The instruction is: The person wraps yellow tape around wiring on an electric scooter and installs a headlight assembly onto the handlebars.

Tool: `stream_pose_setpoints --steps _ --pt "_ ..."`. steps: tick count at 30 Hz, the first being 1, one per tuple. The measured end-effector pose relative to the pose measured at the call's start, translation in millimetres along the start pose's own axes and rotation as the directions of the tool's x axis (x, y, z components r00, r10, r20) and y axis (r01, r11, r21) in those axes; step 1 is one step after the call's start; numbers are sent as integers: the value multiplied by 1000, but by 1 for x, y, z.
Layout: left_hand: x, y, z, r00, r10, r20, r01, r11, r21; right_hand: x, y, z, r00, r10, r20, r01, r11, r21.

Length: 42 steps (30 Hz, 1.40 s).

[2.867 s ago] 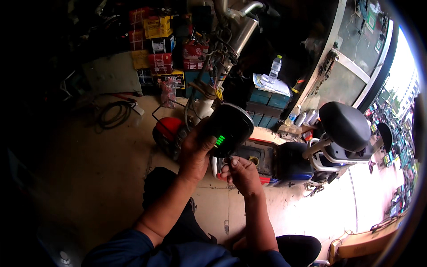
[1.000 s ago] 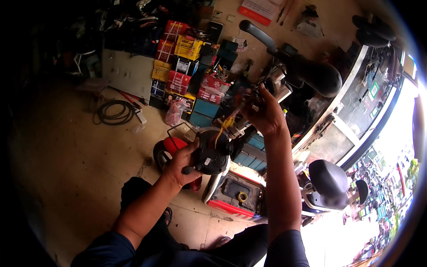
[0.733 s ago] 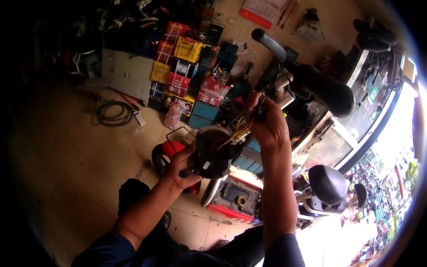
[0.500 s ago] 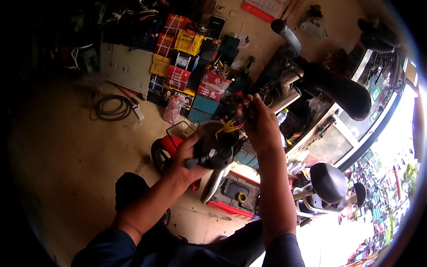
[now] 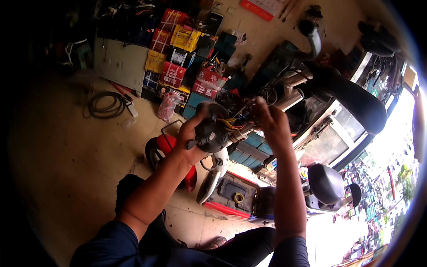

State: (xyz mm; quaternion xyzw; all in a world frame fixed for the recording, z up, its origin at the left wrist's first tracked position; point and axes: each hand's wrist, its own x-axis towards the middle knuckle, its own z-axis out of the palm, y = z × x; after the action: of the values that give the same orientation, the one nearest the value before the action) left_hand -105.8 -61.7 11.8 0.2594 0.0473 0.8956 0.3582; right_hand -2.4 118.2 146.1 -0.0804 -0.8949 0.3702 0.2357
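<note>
My left hand point(image 5: 190, 141) is closed around the side of a black round plastic housing point(image 5: 213, 135), its hollow side facing up and away. Yellow, red and blue wires point(image 5: 231, 122) come out of the housing toward my right hand point(image 5: 275, 127). That hand is raised to the right of the housing, fingers bent together around the dark wire bundle; exactly what lies between the fingertips is hidden. Below is a red and white scooter, with its red front part point(image 5: 167, 144), grey footboard point(image 5: 224, 191) and a yellow ring point(image 5: 239, 197) lying on the footboard.
Stacked red and yellow boxes point(image 5: 172, 73) stand at the back. A coiled black hose or cable point(image 5: 106, 105) and a plastic bag of red things point(image 5: 168, 106) lie on the floor. A glass-fronted cabinet point(image 5: 327, 144) and a dark scooter seat point(image 5: 327, 184) are on the right.
My right hand has moved right and slightly down, away from the housing, and more wire shows between them. The housing has shifted a little left and up.
</note>
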Motion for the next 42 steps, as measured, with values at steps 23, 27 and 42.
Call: stream_pose_setpoints --steps 23,27,42 --pt "29 2 -4 985 -116 127 144 960 -242 44 -53 -14 529 -605 595 836 248 -490" --pt "32 4 -2 989 -103 105 120 979 -167 46 -55 -8 598 -550 584 802 402 -443" --pt "36 -12 -2 954 -223 199 272 924 -268 28 -25 11 444 -787 429 873 272 -405"
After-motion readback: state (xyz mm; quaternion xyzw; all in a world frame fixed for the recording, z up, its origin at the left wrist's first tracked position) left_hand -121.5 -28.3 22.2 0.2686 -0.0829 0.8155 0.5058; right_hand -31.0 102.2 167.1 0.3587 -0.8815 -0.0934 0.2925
